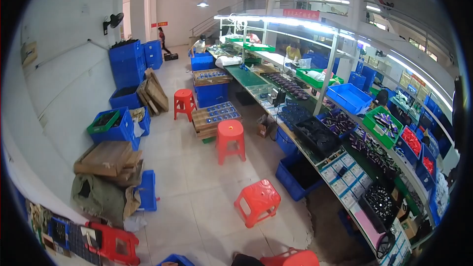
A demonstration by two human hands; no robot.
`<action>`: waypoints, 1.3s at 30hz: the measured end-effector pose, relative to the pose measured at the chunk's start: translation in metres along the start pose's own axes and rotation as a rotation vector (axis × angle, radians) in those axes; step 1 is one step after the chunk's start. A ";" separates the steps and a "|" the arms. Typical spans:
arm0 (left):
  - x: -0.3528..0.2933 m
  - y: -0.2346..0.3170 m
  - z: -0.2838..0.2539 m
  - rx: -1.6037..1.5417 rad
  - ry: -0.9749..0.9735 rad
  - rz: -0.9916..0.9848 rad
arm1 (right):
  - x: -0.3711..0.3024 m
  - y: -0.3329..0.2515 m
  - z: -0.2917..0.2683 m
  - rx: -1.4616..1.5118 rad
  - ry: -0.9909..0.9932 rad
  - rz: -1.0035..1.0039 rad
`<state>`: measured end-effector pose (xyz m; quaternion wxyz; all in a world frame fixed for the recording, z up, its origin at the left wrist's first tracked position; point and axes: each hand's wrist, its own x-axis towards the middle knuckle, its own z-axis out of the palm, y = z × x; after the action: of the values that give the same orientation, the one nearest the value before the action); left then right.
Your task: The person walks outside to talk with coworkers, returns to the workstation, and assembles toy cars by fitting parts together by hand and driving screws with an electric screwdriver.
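Observation:
Neither of my hands shows in the head view, so what they hold or touch is hidden. A small dark shape, perhaps part of my leg, juts in at the lower edge. Beside it a red plastic stool (291, 259) is cut off by that edge. Another red stool (258, 198) stands a little ahead on the tiled floor. To the right runs a long workbench with a black tray of small parts (378, 209), a larger black tray (318, 137) and rows of white printed cards (346, 177).
Blue crates (298, 176) stand under the bench. Ahead are more red stools (230, 135) and stacked wooden trays (217, 118). Along the left wall lie blue bins (126, 64), cardboard (102, 157) and a grey-green sack (98, 197). People sit farther back; one person (163, 40) walks near the far wall.

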<state>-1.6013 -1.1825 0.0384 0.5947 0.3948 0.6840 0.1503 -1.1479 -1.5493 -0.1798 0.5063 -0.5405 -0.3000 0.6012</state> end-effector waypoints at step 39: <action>0.842 0.814 0.365 0.266 -0.200 0.136 | 0.721 -0.414 -0.236 0.018 0.761 0.288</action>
<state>-0.9502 -0.1497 -0.0874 0.5908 0.5282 0.6071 0.0585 -0.7351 -0.7933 -0.1089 0.4965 -0.7564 -0.0071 0.4257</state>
